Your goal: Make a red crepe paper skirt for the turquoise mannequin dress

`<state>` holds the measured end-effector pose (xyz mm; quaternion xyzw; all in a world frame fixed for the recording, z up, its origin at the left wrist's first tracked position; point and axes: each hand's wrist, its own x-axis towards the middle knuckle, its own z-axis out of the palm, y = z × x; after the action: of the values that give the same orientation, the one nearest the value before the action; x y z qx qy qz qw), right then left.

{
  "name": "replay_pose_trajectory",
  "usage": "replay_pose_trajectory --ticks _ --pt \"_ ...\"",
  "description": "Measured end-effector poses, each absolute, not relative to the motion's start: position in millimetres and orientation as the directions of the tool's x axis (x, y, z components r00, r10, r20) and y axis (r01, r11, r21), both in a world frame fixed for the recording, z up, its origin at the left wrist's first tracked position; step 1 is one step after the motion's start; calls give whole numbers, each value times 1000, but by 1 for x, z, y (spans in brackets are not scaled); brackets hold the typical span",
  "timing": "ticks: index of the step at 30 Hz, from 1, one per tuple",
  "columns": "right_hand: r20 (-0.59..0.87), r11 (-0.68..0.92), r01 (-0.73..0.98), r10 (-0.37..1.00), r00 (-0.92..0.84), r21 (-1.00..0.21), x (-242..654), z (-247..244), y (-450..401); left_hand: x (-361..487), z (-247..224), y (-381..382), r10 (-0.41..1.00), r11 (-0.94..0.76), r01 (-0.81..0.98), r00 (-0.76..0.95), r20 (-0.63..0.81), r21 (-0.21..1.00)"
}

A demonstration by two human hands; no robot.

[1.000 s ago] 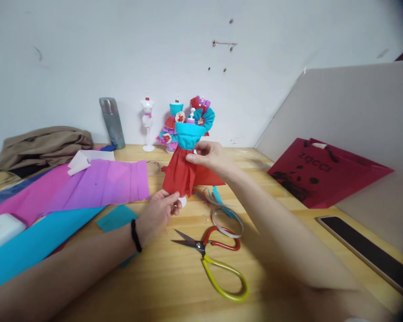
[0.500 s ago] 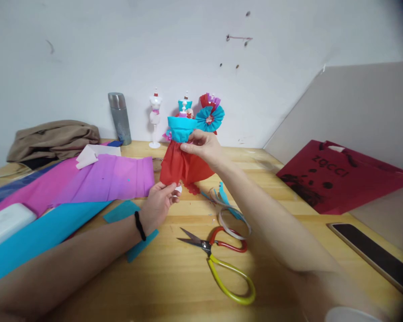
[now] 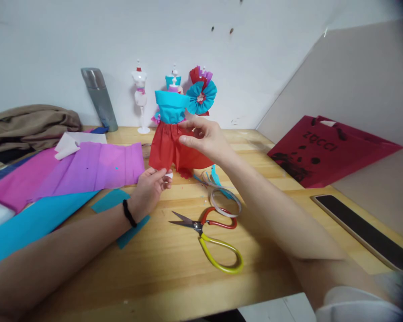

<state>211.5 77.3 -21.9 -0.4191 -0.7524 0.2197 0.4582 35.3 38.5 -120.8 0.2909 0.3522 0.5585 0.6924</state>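
In front of me stands a small dress form [image 3: 174, 80] in a turquoise crepe-paper bodice [image 3: 171, 106] with a folded top band. Below the waist flares a gathered red paper skirt [image 3: 164, 145]. My left hand [image 3: 151, 185], with a black band on its wrist, pinches the skirt's lower left hem beside the form's white base [image 3: 169, 175], which is mostly hidden. My right hand [image 3: 203, 138] is at the right side of the waist, thumb and fingers apart, fingertips close to the gathers. Open scissors [image 3: 198, 227] with one red and one yellow handle lie nearer me.
Behind stand a bare dress form [image 3: 140, 98] and a turquoise paper rosette [image 3: 201, 97] on another. Purple paper [image 3: 110, 165], turquoise paper [image 3: 47, 223] and a flask [image 3: 100, 100] are left. A ribbon roll [image 3: 225, 202], phone [image 3: 362, 230] and red bag [image 3: 329, 152] are right.
My right thumb and fingers have spread apart at the waist. My left hand stays at the hem. The camera view has shifted, so everything sits higher and further left.
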Motion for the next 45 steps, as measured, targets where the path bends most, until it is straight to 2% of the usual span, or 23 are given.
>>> replay_pose_trajectory --ticks 5,8,10,12,15,18,22,28,30,33,34,38,40,42,45 --pt "481 497 431 863 -154 -753 229 -22 64 34 -120 37 978 211 -556 122 -172 804" --pt "393 429 402 903 -174 -809 250 -22 52 34 -121 37 978 209 -555 114 -175 805" --pt "308 389 447 919 -245 -805 269 -23 46 34 -121 38 977 214 -554 111 -183 805" --pt "147 340 558 921 -361 -757 289 -27 42 35 -121 38 974 225 -555 111 -197 801" --pt "-102 314 722 877 -469 -617 310 -39 42 35 -118 38 966 257 -552 113 -234 793" --pt "-239 345 816 838 -490 -464 318 -55 46 35 -115 38 960 278 -542 116 -257 793" --pt "-290 347 867 841 -457 -359 322 -68 49 35 -114 37 960 279 -536 133 -247 797" --pt "-256 287 825 856 -449 -487 335 -62 52 35 -113 35 951 309 -509 150 -271 803" --pt "-195 253 863 910 -366 -438 338 -58 51 35 -113 35 947 322 -497 161 -279 806" --pt "-135 213 934 956 -260 -287 337 -54 47 36 -112 36 941 340 -472 172 -293 814" --pt "-167 216 947 951 -259 -238 334 -53 44 36 -112 35 940 342 -463 175 -294 818" --pt "-461 252 963 846 -266 -92 317 -53 35 36 -113 33 948 314 -424 191 -254 850" --pt "-511 270 962 822 -252 -40 310 -55 33 35 -114 31 951 296 -398 205 -231 868" --pt "-507 306 949 809 -298 -71 308 -55 33 33 -115 30 946 295 -366 244 -215 883" --pt "-448 338 895 778 -440 -291 314 -48 32 30 -117 26 930 294 -347 320 -182 890"
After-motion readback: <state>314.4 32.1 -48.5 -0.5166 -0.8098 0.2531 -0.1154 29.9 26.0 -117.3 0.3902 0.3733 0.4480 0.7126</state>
